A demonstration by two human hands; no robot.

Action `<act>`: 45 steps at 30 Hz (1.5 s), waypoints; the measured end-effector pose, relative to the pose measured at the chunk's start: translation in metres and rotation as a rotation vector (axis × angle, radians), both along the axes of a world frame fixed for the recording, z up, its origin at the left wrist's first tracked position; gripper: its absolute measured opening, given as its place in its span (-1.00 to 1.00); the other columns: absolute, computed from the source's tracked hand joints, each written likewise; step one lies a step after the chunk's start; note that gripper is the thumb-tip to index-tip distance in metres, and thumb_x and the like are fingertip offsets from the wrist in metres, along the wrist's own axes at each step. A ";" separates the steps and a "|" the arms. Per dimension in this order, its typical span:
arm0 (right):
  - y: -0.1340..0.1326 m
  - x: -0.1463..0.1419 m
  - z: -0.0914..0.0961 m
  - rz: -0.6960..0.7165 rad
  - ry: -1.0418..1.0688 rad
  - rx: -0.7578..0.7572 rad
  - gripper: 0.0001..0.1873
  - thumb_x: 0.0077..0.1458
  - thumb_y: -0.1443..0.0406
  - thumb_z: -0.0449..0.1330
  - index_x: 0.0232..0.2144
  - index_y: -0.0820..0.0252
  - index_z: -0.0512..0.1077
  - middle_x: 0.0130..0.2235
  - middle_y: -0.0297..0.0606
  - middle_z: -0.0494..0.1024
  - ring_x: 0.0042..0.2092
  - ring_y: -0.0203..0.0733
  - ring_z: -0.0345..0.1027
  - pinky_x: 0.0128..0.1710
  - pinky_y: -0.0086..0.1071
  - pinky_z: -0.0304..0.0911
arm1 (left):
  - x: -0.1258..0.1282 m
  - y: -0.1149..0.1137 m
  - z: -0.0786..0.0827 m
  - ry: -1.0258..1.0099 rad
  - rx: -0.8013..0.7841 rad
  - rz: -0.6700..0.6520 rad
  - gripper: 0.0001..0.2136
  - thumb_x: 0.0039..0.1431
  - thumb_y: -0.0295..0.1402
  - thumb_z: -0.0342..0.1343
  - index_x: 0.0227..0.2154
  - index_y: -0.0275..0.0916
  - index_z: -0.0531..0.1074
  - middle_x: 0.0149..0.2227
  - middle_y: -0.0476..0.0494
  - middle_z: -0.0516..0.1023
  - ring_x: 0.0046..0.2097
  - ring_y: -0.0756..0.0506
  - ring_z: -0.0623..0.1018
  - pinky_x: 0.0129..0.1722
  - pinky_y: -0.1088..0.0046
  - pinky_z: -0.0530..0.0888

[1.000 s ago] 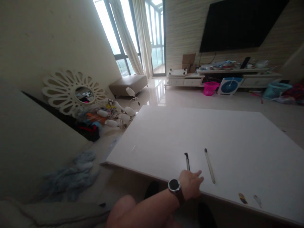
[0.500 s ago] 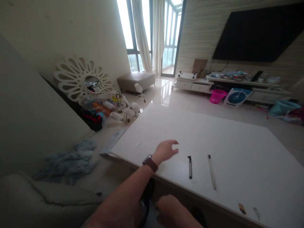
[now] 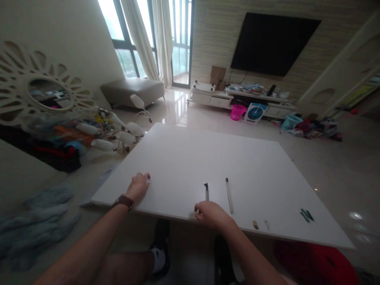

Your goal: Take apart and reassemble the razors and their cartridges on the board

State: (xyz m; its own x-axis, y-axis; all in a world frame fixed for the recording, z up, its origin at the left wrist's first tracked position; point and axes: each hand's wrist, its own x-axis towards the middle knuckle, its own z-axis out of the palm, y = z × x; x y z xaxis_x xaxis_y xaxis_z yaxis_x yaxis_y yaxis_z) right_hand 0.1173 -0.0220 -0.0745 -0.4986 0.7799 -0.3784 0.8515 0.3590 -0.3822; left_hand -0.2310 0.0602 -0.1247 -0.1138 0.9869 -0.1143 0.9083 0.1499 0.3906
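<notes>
My left hand (image 3: pixel 139 187), with a brown-strapped watch on its wrist, rests on the left part of the white table (image 3: pixel 184 154). Its fingers are closed, and a bit of a small clear piece (image 3: pixel 148 181) shows at the fingertips. At the near edge, my right hand (image 3: pixel 211 213) is curled; what it may hold is hidden. Just beyond it lies a slim tool with a black forked head (image 3: pixel 206 188), its lower end covered by the hand. To its right is a pale stick with a dark tip (image 3: pixel 229 196).
Two small flat pieces, one yellow and black (image 3: pixel 255 225) and one clear (image 3: pixel 266 225), lie by the near edge. Green-and-black items (image 3: pixel 306 215) sit farther right. A red round object (image 3: pixel 316 261) is below the table; a lamp with white shades (image 3: pixel 126 137) stands left beyond it.
My left hand has come down over the clear piece and closed. My right hand has risen from below the edge to the forked tool. The view has turned right.
</notes>
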 end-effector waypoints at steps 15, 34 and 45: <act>-0.014 0.091 0.041 -0.299 0.055 0.079 -0.73 0.17 0.26 0.14 -0.14 0.19 0.56 -0.16 -0.15 0.63 -0.20 -0.17 0.48 -0.22 -0.40 0.24 | 0.205 -0.027 0.107 -1.205 -0.021 -0.019 -0.63 0.00 -0.39 0.28 -0.09 -0.30 0.44 -0.13 -0.20 0.43 -0.23 -0.10 0.56 -0.22 0.29 0.55; -0.077 0.364 -0.036 -1.115 -0.394 0.306 -0.50 0.16 0.41 0.08 0.15 0.45 0.37 0.13 0.10 0.42 0.11 -0.05 0.31 0.12 -0.35 0.12 | 0.271 -0.053 0.122 -1.655 -0.431 0.273 -0.90 0.12 -0.57 0.19 -0.38 -0.29 0.39 -0.41 -0.06 0.44 -0.44 0.06 0.49 -0.57 0.66 0.33; -0.071 0.358 -0.056 -1.153 -0.335 0.358 -0.77 0.22 0.35 0.08 -0.16 0.28 0.50 -0.15 -0.02 0.55 -0.08 -0.06 0.37 -0.08 -0.29 0.16 | 0.266 -0.050 0.123 -1.725 -0.447 0.300 -0.97 0.15 -0.46 0.08 -0.36 -0.30 0.40 -0.19 -0.28 0.55 -0.24 -0.12 0.62 -0.32 0.44 0.57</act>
